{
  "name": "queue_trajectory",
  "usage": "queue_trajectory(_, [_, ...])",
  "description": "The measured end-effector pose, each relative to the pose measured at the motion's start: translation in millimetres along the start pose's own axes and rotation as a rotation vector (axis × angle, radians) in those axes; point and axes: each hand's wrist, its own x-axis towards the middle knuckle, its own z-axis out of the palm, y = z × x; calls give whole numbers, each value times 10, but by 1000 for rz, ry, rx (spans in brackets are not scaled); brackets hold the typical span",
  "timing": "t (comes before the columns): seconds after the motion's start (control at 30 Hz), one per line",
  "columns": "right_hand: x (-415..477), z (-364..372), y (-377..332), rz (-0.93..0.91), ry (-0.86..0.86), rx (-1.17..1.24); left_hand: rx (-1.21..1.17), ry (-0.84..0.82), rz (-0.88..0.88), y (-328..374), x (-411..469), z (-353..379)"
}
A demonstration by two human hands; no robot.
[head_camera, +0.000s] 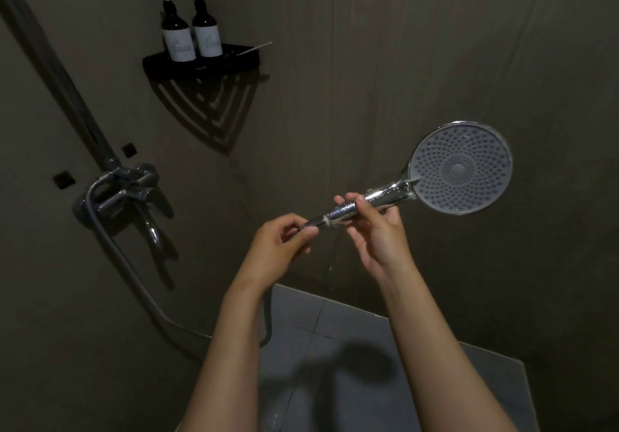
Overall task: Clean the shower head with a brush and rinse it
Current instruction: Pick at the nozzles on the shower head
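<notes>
The shower head (460,167) is round, with a grey nozzle face turned towards me and a chrome handle. It hangs at the right of the view, tilted up to the right. My right hand (371,223) grips the chrome handle from below. My left hand (284,240) pinches the hose connector at the handle's lower end. The hose (134,274) runs from there down and left to the chrome mixer tap (130,193). A thin white brush (255,48) lies on the black corner shelf (201,66).
Two dark pump bottles (192,29) with white labels stand on the corner shelf. A riser pipe (50,73) climbs from the tap up the left wall. Dark tiled walls enclose the corner. Grey floor tiles (335,324) lie below my arms.
</notes>
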Motion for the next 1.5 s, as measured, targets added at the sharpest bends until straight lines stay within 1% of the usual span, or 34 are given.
queue_trajectory(0.17, [5, -4, 14, 9, 4, -40, 111, -23, -30, 2, -29, -2])
queue_trajectory(0.2, [4, -1, 18, 12, 5, -44, 97, -21, -36, -7, -28, 5])
queue_trajectory(0.3, [-3, 6, 24, 1, -6, -34, -80, 0, -54, 12, -19, 21])
queue_trajectory(0.4, [-7, 17, 12, 18, -16, -12, -41, 47, 58, -6, 10, 12])
queue_trajectory(0.43, [-9, 20, 5, 22, -17, -7, -54, 47, 64, 3, 11, 13])
queue_trajectory(0.53, [4, 17, -2, 21, -10, -15, -67, 30, 49, 3, 9, 19])
queue_trajectory(0.67, [13, 16, -3, 8, -19, -32, -16, -10, 6, 6, 1, 12])
queue_trajectory(0.77, [-5, 33, 10, 7, -48, -49, 47, 33, -47, 3, -5, 6])
queue_trajectory(0.83, [-9, 45, 27, 2, -61, -63, 0, 46, -72, 4, -12, -2])
queue_trajectory(0.93, [6, 67, 23, -26, -64, -58, -127, 42, -44, 32, -27, 12])
queue_trajectory(1.0, [12, 68, 21, -32, -68, -43, -119, 74, 8, 31, -22, 6])
queue_trajectory(1.07, [14, 59, 24, -28, -64, -22, -111, 95, 23, 35, -13, 7])
queue_trajectory(1.23, [17, 31, 38, -18, -44, -28, -115, 52, -17, -8, -5, 22])
queue_trajectory(1.37, [17, 29, 36, -21, -54, -54, -47, -9, -75, -2, -29, 21])
queue_trajectory(1.43, [17, 36, 33, -15, -54, -65, -76, -20, -95, 22, -39, 24])
queue_trajectory(1.5, [15, 34, 23, -16, -52, -77, -162, -30, -102, 52, -49, 23])
